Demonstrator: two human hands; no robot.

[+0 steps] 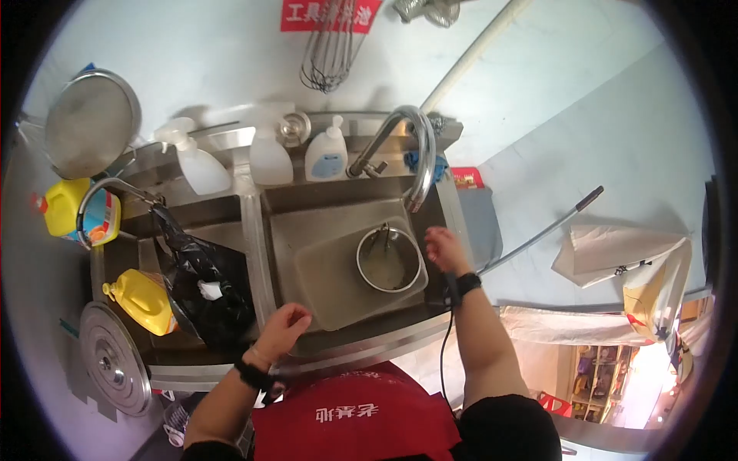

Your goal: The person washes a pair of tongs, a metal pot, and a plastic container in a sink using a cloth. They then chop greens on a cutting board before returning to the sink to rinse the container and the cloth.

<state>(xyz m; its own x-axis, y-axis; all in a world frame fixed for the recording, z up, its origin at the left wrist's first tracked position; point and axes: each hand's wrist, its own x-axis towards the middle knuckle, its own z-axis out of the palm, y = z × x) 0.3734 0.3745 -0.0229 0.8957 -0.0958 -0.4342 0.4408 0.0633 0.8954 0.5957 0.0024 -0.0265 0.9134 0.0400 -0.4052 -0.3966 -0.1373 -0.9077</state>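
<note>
A round metal pot (358, 261) with cloudy liquid in it stands in the right basin of the steel sink (256, 269). My right hand (447, 250) is just right of the pot, apart from it, with its fingers curled in and nothing seen in them. Over the front edge of the sink is my left hand (286, 329), its fingers bent together with no object visible. A curved faucet (423, 146) arches above the pot. Dark thin shapes show inside the pot, perhaps a reflection.
A black plastic bag (211, 269) and a yellow jug (144, 301) occupy the left basin. Two white spray bottles (201, 165) and a pump bottle (327, 154) line the back ledge. A round lid (115, 357) leans at left; a whisk (329, 61) hangs on the wall.
</note>
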